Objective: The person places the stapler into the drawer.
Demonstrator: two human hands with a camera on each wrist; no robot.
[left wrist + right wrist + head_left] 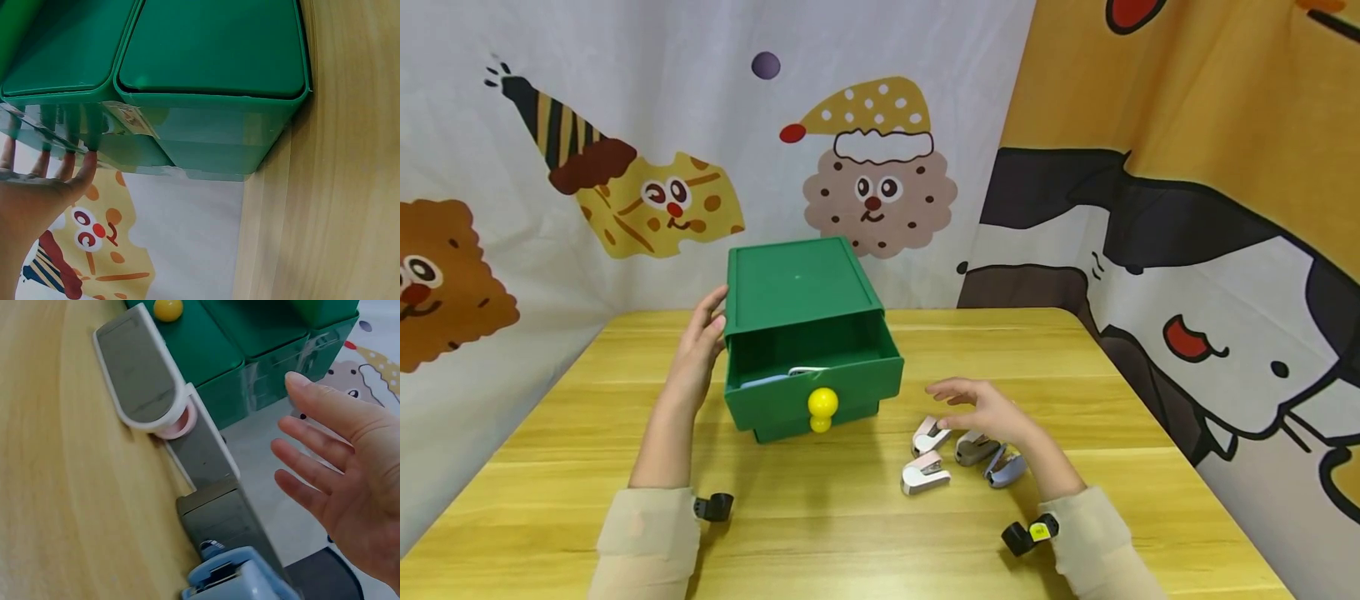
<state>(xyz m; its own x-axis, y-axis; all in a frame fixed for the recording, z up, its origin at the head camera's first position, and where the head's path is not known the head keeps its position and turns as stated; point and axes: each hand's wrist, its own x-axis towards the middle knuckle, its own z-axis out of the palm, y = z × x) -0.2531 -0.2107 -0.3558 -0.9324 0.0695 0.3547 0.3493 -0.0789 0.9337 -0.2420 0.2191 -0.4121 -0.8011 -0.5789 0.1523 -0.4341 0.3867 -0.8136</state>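
My left hand (694, 358) rests with fingertips against the left side of a green drawer box (801, 287). In the left wrist view, its fingers are spread along the box's taped side wall. The upper drawer (865, 379) is pulled out, with a yellow ball knob (823, 402) on its front. Inside it, a pale blue thing (765, 381) and a white edge show over the front wall. My right hand (988, 408) hovers over small staplers, fingers apart and holding nothing. Beneath and beside it lie a pink-and-white stapler (925, 477), a white stapler (929, 437), a grey stapler (976, 450) and a blue stapler (1006, 471).
Everything stands on a wooden table (820, 533). The box's lower drawer (857, 414) is pushed in under the open one. A cartoon-printed curtain (685, 50) hangs behind the table and along its right side.
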